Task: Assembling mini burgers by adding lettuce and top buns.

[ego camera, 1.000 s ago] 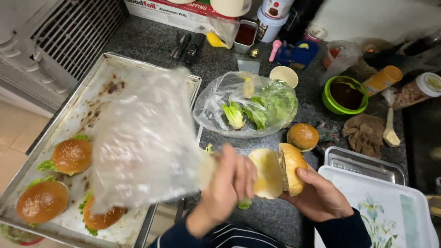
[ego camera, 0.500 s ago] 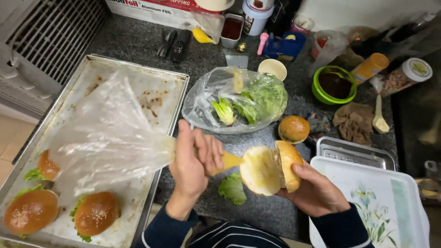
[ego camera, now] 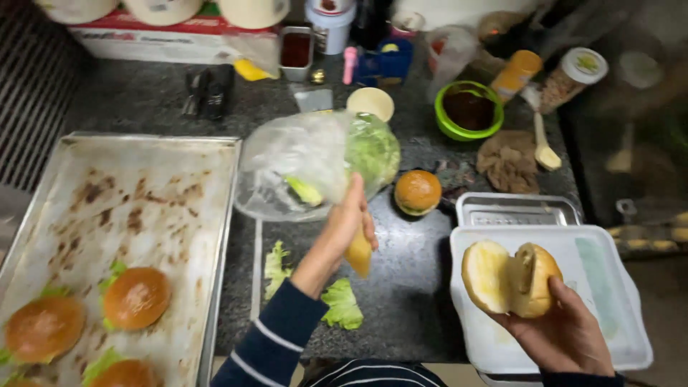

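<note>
My left hand [ego camera: 349, 221] is closed around a clear plastic piping bag [ego camera: 304, 159]. Its yellow sauce-filled tip [ego camera: 360, 255] points down over the dark counter. The bag's loose upper part lies across a bag of green lettuce [ego camera: 374, 149]. My right hand [ego camera: 567, 331] holds a split-open bun [ego camera: 509, 278] from below, cut faces up, above a white tray [ego camera: 609, 301]. The two hands are well apart.
A stained baking sheet [ego camera: 143, 193] at the left carries three finished burgers [ego camera: 136, 297] on lettuce. A closed bun [ego camera: 418, 191] and loose lettuce leaves [ego camera: 342, 304] lie on the counter. A green bowl of dark sauce [ego camera: 468, 109], a metal tray [ego camera: 516, 208] and jars stand behind.
My left hand has carried the piping bag away from the bun, up toward the lettuce bag. My right hand has moved the open bun rightward over the white tray.
</note>
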